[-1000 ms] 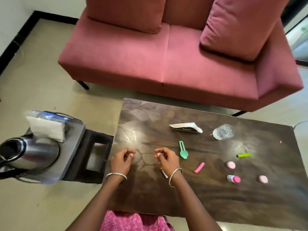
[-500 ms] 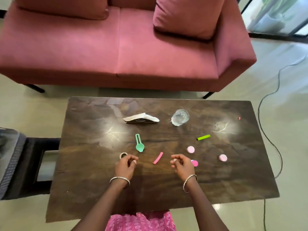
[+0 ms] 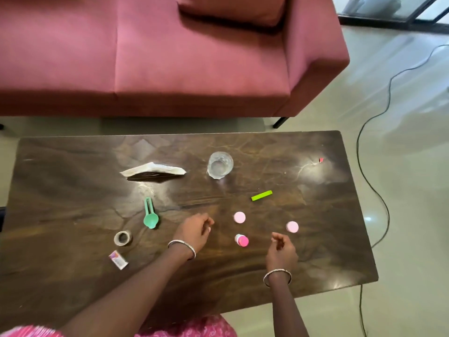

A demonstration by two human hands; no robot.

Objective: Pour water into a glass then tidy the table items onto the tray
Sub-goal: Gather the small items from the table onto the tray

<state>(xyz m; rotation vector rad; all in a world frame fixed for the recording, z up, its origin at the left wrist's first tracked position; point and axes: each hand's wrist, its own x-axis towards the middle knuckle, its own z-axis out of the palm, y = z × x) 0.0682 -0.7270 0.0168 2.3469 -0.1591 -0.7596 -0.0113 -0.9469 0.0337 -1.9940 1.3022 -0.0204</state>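
Curling inward, left hand hides its palm; right hand is loosely curled.

I am in the living room of a home. Right ahead of me stands a wide pink-red fabric sofa on thin dark legs, with a loose cushion of the same cloth against its back. My worktop is a low, dark wooden coffee table set just in front of it. The floor is pale, glossy tile, with a black cable trailing across it. A glass door shows in the far right corner. On the worktop lie household bits: a drinking glass, a stack of napkins, a green plastic spoon and a roll of tape.
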